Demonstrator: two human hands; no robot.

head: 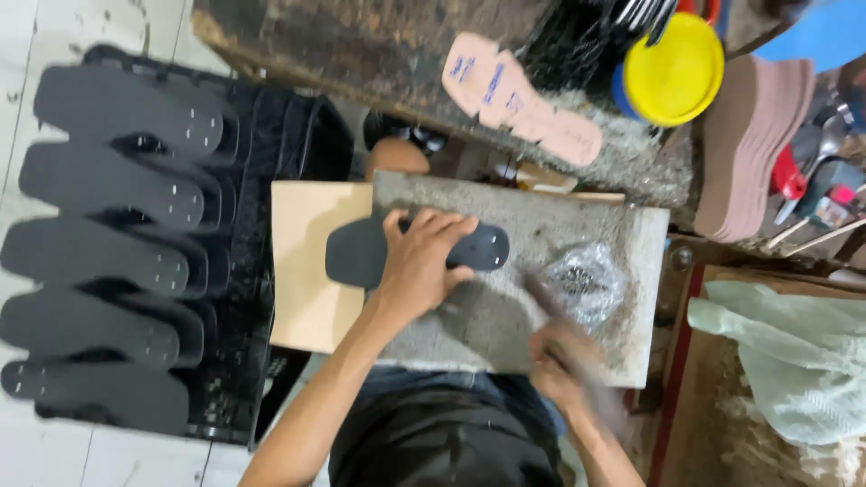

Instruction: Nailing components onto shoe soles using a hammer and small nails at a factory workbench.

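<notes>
A black sandal sole (356, 253) lies flat across a grey stone slab (613, 243). My left hand (419, 261) presses down on its middle, fingers spread over the sole. My right hand (564, 361) is blurred near the slab's front edge and grips a thin dark tool (546, 298) that points up toward a clear plastic bag of small metal bits (586, 281). What kind of tool it is cannot be made out.
Several black soles (117, 243) lie stacked in a row on a black crate at the left. A tan board (307, 261) sits under the slab's left end. A pink sole (519, 99), a yellow lid (672, 68), a stack of brown soles (749, 144) and a pale green bag (794, 352) surround it.
</notes>
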